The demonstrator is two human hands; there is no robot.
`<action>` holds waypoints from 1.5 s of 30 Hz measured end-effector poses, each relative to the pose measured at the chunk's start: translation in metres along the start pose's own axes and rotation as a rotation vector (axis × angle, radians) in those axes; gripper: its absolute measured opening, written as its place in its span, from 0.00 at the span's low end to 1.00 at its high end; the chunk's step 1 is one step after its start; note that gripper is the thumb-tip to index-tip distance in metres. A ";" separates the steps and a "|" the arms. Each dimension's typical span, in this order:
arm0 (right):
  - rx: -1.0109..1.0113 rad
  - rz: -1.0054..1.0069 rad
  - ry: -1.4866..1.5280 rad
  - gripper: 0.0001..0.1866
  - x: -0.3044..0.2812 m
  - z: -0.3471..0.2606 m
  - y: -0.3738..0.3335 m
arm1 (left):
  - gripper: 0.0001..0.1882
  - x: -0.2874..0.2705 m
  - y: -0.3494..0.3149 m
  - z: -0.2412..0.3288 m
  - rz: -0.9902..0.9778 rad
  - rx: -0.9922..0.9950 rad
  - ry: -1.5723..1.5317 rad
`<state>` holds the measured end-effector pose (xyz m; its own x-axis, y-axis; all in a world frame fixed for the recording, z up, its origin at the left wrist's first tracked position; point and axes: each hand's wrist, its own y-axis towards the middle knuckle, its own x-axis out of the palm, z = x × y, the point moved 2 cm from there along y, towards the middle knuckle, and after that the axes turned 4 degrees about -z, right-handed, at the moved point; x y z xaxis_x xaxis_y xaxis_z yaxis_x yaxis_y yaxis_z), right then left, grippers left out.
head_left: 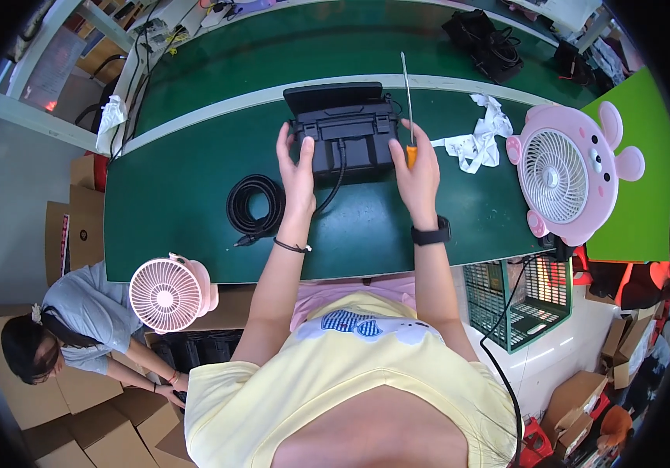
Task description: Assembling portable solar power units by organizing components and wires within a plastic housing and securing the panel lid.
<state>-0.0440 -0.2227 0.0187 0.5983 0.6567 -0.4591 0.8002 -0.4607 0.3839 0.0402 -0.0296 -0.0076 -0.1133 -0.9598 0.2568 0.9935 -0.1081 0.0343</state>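
Note:
A black plastic box (358,156) with latches stands on the green worktable in front of me, its dark lid or panel (335,97) raised at the back. My left hand (297,173) grips its left side, thumb on the front. At the box's right side, my right hand (419,175) presses with its thumb and also holds a screwdriver (411,156) by its orange handle, the long shaft pointing away from me. A black cable (342,168) runs out of the box's front and passes behind my left wrist. Beside that wrist lies a coiled black cable (254,204) with a plug.
Crumpled white paper (481,134) and a pink animal-shaped fan (561,175) are on the right. A smaller pink fan (167,295) is at the front left edge. Black devices (483,47) lie at the back. Another person (89,320) bends over cartons at left; a green crate (518,304) stands below.

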 end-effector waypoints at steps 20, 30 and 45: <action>-0.126 -0.346 -0.236 0.20 -0.030 -0.046 -0.073 | 0.43 -0.004 -0.009 -0.009 0.129 -0.048 -0.021; -0.154 -0.345 -0.349 0.21 -0.026 -0.056 -0.076 | 0.45 -0.005 -0.010 -0.007 0.128 -0.061 -0.035; 0.083 -0.525 0.092 0.21 -0.024 -0.043 -0.068 | 0.43 -0.001 -0.014 0.002 0.106 -0.046 -0.096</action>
<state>-0.1145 -0.1815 0.0382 0.1140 0.8592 -0.4987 0.9935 -0.0996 0.0555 0.0263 -0.0264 -0.0070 -0.0061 -0.9375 0.3479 0.9989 -0.0219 -0.0415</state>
